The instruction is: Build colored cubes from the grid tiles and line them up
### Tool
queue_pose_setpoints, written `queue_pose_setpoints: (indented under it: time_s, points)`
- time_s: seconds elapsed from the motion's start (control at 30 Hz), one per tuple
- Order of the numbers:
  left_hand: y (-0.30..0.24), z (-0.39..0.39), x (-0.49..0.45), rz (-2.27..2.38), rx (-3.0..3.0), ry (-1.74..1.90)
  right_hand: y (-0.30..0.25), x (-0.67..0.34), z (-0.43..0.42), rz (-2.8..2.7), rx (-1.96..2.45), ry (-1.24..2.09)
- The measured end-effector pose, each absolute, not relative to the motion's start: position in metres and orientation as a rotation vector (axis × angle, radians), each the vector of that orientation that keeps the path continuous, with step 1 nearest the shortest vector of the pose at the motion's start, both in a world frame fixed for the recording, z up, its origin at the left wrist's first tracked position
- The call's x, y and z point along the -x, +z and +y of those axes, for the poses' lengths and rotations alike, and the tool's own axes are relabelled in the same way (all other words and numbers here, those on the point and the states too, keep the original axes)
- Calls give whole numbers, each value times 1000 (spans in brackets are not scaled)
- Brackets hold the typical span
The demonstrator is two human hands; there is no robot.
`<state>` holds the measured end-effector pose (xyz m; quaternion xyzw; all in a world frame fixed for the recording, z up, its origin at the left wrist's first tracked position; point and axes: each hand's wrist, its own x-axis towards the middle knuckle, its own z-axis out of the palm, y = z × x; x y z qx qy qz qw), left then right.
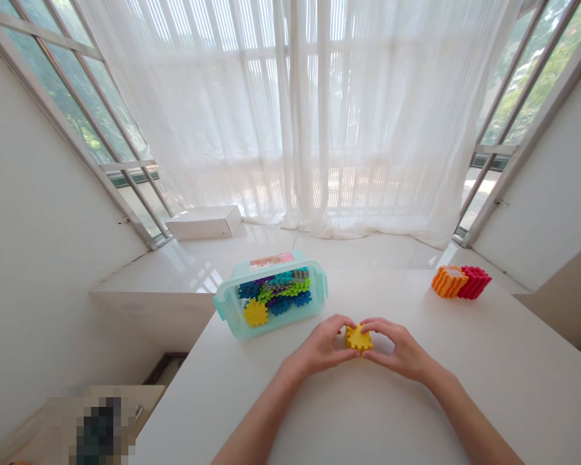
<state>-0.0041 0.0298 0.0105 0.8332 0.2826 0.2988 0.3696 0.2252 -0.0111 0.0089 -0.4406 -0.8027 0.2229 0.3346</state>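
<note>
1. Centrally on the white worktop (508, 381), a yellow spiked interlocking block (358, 339) is held between both hands, in front of the body. Whether it touches the surface cannot be told.
2. The left hand (322, 345) is arched over the block's left side, with its fingers (341, 324) curved inward and the wrist slightly bent. Its grip is closed on the block.
3. The right hand (399, 349) is posed as a mirror of the left, and its grip is likewise closed on the block from the right side. The two hands are brought close together, with only the block between them.
4. Both bare forearms are angled inward from the lower corners of the view.
5. Just beyond the left hand, a clear plastic box (271, 300) with a teal rim is set on the worktop, packed with blue, green, grey and yellow blocks.
6. Well to the right, an orange block (449, 281) and a red block (474, 282) are placed touching each other near the worktop's far edge.
</note>
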Motion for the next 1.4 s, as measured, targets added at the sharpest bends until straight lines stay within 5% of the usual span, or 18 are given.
queue_pose_setpoints:
  time_s: [0.43,0.6,0.8,1.4]
  points:
    - [20,37,15,738,-2236,801,11,-226,-14,-2079,1201,567]
    - [37,54,48,1508,-2301,963,10,-231,-10,-1953,1227,551]
    - [55,52,85,2210,-2333,499,6,-226,-6,-1941,1245,571]
    - [57,47,104,2290,-2227,123,6,-225,-6,-1932,1222,517]
